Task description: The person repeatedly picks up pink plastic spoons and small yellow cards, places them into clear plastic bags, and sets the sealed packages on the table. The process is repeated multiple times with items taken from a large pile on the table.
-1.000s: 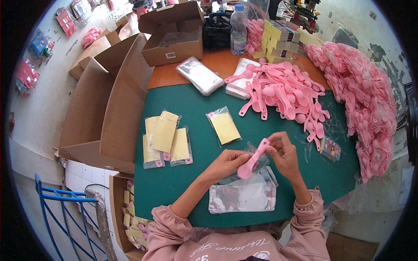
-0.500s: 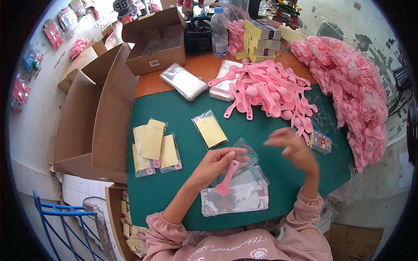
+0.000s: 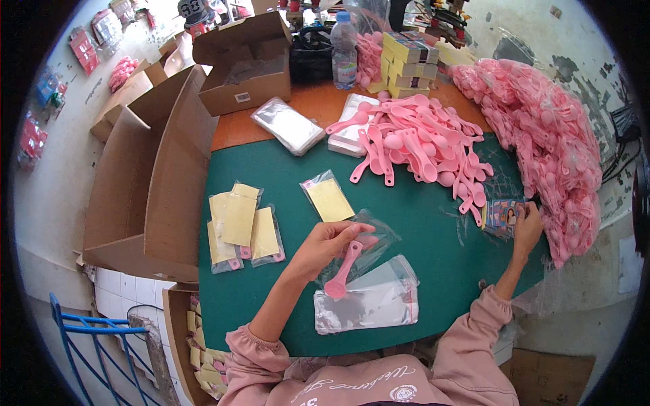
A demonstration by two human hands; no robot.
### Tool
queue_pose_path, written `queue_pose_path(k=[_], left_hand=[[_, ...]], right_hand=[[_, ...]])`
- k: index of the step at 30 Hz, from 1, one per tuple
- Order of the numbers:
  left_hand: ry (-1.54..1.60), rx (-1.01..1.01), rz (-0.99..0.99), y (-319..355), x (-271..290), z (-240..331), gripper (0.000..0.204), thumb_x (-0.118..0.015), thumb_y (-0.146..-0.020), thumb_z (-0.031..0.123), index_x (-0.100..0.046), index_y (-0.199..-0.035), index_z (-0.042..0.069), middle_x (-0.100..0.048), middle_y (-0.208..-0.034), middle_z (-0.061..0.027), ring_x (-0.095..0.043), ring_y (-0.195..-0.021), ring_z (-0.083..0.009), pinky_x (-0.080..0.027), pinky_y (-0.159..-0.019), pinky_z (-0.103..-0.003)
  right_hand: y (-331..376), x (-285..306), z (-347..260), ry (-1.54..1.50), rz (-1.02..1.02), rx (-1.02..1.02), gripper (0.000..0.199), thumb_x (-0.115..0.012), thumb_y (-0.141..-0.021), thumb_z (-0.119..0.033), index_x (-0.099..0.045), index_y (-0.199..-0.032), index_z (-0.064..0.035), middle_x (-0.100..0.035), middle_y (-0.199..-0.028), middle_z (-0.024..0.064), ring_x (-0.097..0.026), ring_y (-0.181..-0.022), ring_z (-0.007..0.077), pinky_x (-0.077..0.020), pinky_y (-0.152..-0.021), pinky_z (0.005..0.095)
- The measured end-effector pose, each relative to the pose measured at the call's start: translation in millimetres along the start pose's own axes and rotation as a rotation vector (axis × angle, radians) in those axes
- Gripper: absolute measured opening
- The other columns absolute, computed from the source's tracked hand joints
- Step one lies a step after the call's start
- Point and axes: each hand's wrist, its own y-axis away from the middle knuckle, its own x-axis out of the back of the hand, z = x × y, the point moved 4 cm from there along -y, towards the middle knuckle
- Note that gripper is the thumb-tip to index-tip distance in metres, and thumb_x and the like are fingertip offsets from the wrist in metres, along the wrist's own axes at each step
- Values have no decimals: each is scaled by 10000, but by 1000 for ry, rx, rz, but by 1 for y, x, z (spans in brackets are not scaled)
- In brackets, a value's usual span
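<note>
My left hand (image 3: 333,245) is closed on a clear plastic bag (image 3: 379,232), pinching it above the green mat. A pink measuring spoon (image 3: 344,272) hangs bowl-down from the same grip; it looks to be inside the bag. At the mat's right side, my right hand (image 3: 528,227) has its fingers closed on the edge of a colourful printed card (image 3: 502,215) at the small card stack. Below my left hand lies a pile of flat clear bags (image 3: 372,304). A loose heap of pink spoons (image 3: 423,145) spreads across the far part of the mat.
Packed bags with yellow cards (image 3: 240,227) lie at the left, and another packed bag (image 3: 328,198) lies mid-mat. Cardboard boxes (image 3: 177,169) stand along the left edge. Bagged pink spoons (image 3: 542,142) are heaped at the right. A water bottle (image 3: 344,54) stands at the back.
My right hand has swung right and down onto the card stack. My left hand has shifted slightly left with the bag and spoon, and the bag shows more spread out.
</note>
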Motion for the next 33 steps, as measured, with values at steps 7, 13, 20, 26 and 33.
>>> queue_pose_path(k=[7, 13, 20, 26, 33], left_hand=[[64, 5, 5, 1, -10, 0, 330, -458, -916, 262, -572, -1081, 1, -629, -947, -84, -586, -784, -89, -461, -631, -187], [-13, 20, 50, -2, -5, -7, 302, -462, -917, 243, -598, -1051, 9, -615, -844, -21, -503, -680, -43, -407, -575, -182], [14, -38, 37, -3, -8, -5, 308, -482, -907, 266, -598, -1036, 11, -605, -810, -7, -509, -661, -30, -408, -565, -163], [39, 28, 90, 1, -4, -5, 288, -490, -905, 227, -603, -1029, -6, -596, -783, 16, -466, -660, -12, -379, -550, -165], [-103, -102, 16, 0, -16, -2, 318, -506, -895, 267, -612, -997, -14, -568, -772, 34, -442, -665, -18, -363, -552, -171]], right_hand=[[63, 28, -170, -1065, -556, 25, 78, -584, -827, -93, -576, -851, -19, -586, -680, 15, -489, -493, 35, -388, -411, 185], [81, 23, -200, -1023, -856, 266, 75, -575, -831, -83, -571, -861, -15, -595, -671, 14, -473, -480, 26, -388, -413, 172], [70, 24, -193, -1191, -534, 43, 80, -578, -831, -92, -574, -861, -18, -580, -640, -3, -486, -497, 26, -374, -416, 174], [81, 25, -202, -944, -754, 411, 91, -596, -802, -63, -561, -856, 1, -557, -621, 42, -450, -501, 50, -379, -448, 219], [93, 17, -219, -840, -1167, 669, 163, -617, -787, -126, -564, -876, 0, -587, -724, 95, -515, -555, 137, -427, -519, 276]])
